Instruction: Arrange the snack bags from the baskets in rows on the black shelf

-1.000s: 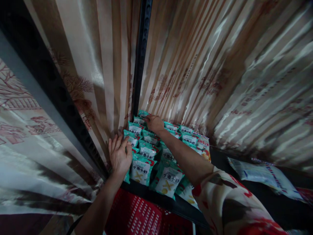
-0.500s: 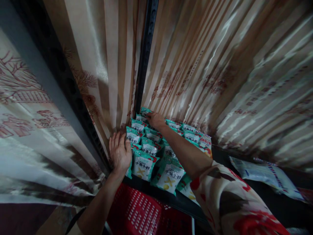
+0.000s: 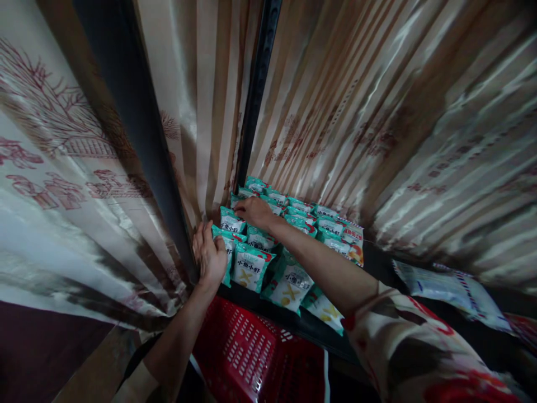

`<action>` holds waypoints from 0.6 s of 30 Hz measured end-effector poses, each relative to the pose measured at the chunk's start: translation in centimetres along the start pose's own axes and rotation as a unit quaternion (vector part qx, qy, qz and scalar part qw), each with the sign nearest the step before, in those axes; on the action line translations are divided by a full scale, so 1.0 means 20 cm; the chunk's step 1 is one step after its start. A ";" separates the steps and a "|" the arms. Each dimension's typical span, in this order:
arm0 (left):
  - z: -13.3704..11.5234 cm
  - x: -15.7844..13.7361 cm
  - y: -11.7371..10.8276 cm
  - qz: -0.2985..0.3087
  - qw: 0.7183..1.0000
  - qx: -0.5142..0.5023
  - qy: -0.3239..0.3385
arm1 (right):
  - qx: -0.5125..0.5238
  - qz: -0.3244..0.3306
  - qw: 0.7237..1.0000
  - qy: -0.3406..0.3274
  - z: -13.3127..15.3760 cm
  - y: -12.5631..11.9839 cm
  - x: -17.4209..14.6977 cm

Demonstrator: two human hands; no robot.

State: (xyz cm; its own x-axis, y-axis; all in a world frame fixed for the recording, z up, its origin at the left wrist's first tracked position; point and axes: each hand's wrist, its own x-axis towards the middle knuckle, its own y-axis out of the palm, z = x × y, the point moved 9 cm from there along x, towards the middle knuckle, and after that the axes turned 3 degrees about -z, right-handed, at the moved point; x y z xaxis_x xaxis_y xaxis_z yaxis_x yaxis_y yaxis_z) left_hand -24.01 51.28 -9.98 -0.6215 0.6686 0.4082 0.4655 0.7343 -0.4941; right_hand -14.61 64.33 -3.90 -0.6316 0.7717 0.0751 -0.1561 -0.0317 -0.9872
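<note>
Rows of small teal-and-white snack bags (image 3: pixel 250 268) stand upright on a dark shelf, packed into its left corner. My left hand (image 3: pixel 210 254) is open at the left end of the rows, fingers stretched upward and thumb side against the front-left bags. Reaching across the tops from the right, my right hand (image 3: pixel 255 212) has its fingers curled down and closed at the top of a snack bag (image 3: pixel 232 219) in the left column. Its fingertips are partly hidden. My right forearm covers part of the middle rows.
Below the shelf edge sits a red perforated plastic basket (image 3: pixel 247 347). A dark upright post (image 3: pixel 159 151) stands close on the left, another post (image 3: pixel 257 95) at the back corner. Printed sheeting (image 3: pixel 319 112) hangs behind. Pale flat packages (image 3: pixel 453 291) lie on the right of the shelf.
My right hand has moved from the back-left bags toward me and slightly left. Bags in the left front have shifted; my left hand stays beside them. The view has shifted slightly.
</note>
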 end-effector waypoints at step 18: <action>0.09 -0.03 0.05 -0.001 0.996 -0.079 -0.043 | 0.232 -0.251 0.938 0.063 -0.02 -0.33 -0.70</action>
State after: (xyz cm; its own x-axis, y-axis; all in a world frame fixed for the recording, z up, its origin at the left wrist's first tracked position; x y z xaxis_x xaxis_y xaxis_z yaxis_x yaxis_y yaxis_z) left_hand -24.35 51.51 -12.13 -0.6705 0.6599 0.3390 0.5534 0.7492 -0.3639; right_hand -4.47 53.85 1.43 -0.2993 0.8312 0.4685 -0.7419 0.1060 -0.6621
